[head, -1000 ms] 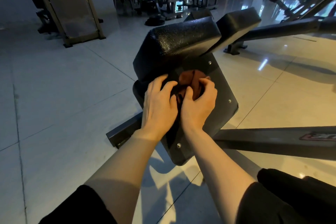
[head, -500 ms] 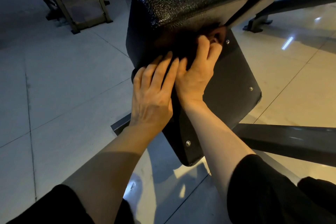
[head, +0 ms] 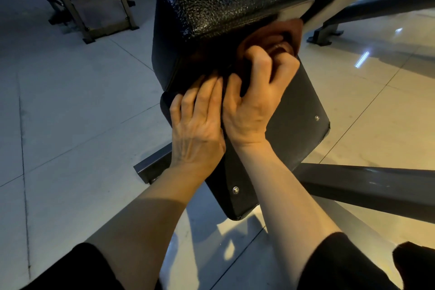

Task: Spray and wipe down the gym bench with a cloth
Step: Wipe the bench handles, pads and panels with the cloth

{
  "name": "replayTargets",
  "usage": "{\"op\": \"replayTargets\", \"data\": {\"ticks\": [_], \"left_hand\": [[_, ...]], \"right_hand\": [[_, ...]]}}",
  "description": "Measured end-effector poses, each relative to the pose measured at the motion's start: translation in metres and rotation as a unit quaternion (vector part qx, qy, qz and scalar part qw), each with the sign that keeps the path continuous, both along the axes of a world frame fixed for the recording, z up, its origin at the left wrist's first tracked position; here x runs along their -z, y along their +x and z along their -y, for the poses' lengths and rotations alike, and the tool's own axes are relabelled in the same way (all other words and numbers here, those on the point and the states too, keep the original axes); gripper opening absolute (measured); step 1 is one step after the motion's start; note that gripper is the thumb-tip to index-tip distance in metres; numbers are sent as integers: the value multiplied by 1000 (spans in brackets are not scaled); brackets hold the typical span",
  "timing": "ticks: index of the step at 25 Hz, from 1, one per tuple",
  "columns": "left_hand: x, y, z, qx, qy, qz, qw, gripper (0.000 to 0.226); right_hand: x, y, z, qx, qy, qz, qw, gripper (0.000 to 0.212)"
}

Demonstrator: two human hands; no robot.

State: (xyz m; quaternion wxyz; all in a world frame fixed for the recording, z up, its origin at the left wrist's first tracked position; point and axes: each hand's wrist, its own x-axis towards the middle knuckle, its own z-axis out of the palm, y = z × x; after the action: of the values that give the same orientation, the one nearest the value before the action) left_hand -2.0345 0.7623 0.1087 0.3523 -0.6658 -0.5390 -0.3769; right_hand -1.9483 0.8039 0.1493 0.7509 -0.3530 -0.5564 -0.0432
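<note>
A right hand [head: 256, 101], fingers curled, bunches a brown cloth [head: 282, 37] into the gap beneath the black bench pad [head: 226, 0]; the left hand [head: 197, 129] presses flat just left. Firm, overlapping strokes along the seam would likely clean best.

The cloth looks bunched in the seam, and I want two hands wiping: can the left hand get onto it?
Probably yes: the left hand lies beside the right hand, which grips the cloth; nothing blocks it.
</note>
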Motion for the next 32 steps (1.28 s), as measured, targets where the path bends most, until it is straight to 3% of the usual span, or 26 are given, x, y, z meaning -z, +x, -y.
{"op": "replayTargets", "data": {"ticks": [5,9,14,18,23,27,32], "left_hand": [[-1,7,2,-19,-44,-1,999,60],[-3,15,-5,-24,-38,7,999,64],[-3,21,-8,-31,-55,1,998,65],[-5,24,-9,-48,-72,-7,996,70],[-2,22,-9,-66,-87,-18,994,72],[4,19,-9,-75,-98,-12,992,71],[12,3,1,-83,-116,-22,989,75]], "right_hand": [[14,10,-7,-51,-113,47,991,31],[0,13,-14,29,-20,-29,999,43],[4,15,-24,-23,-117,-6,993,36],[-12,30,-36,24,-50,-83,995,40],[11,20,-32,-88,-194,8,977,34],[7,18,-37,1,-116,-77,990,34],[30,2,-35,-96,-251,6,963,46]]}}
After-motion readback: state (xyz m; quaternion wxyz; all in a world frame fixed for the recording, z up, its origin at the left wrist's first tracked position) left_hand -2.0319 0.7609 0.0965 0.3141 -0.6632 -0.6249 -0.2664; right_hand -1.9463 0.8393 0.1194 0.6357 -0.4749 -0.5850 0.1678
